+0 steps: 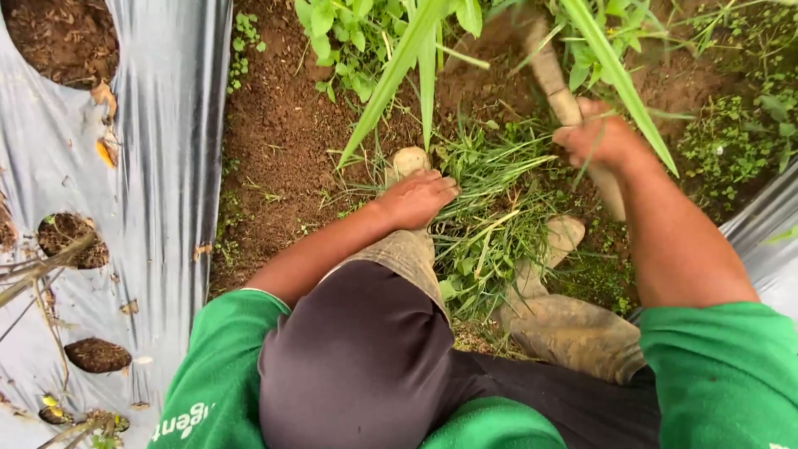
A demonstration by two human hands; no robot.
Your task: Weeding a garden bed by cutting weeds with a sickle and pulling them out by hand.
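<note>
My right hand [600, 137] is shut around the pale wooden handle [559, 91] of a digging tool, whose far end is blurred over the soil at the top. My left hand [418, 198] reaches down with fingers together onto a heap of cut green grass [490, 208] between my muddy boots [407, 162]. Whether it grips any blades is hidden. Long green leaves [399, 62] hang over the brown soil [283, 133] ahead of me.
A silver plastic mulch sheet [166, 125] with round planting holes [71, 237] covers the bed on the left; another strip lies at right [761, 220]. Small green weeds [740, 133] grow at the upper right. Dry stalks [33, 274] lie at the left edge.
</note>
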